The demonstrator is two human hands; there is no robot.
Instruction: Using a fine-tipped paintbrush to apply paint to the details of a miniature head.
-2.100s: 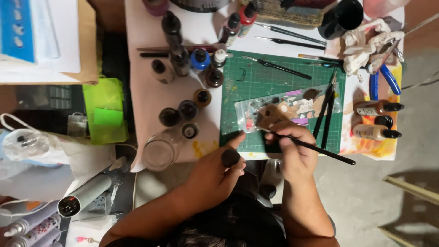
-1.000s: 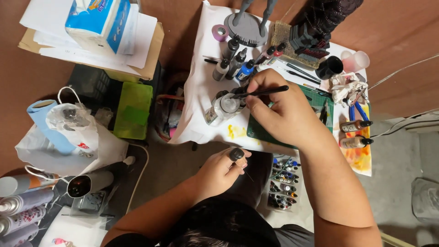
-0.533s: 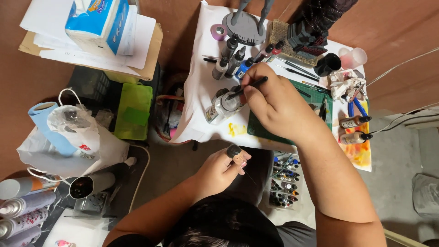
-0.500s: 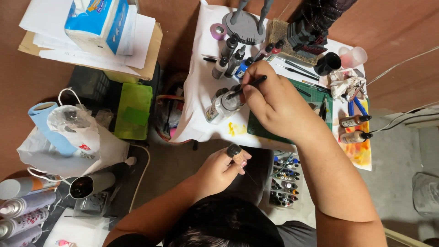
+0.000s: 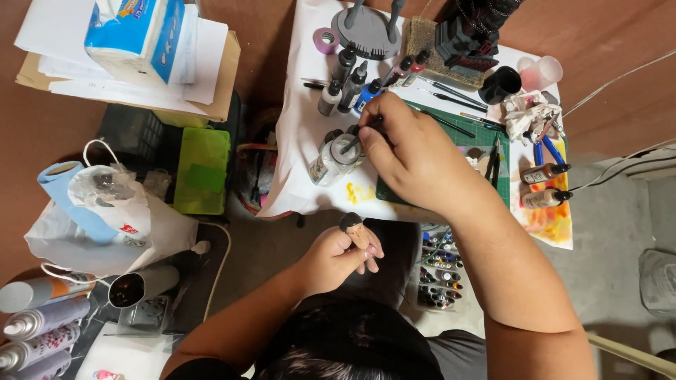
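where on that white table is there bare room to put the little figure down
Bare white cloth lies along the table's left edge, left of the paint bottles; a smaller patch sits by the yellow stain near the front edge. It is crowded around the clear jar, under the right hand, and at the back among brushes.

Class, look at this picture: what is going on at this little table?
A person is painting a small figure. The left hand holds the dark-haired figure above the lap, off the table. The right hand reaches over the white-covered table and dips a thin brush into a clear jar. Paint bottles, more brushes and a green mat lie around it.
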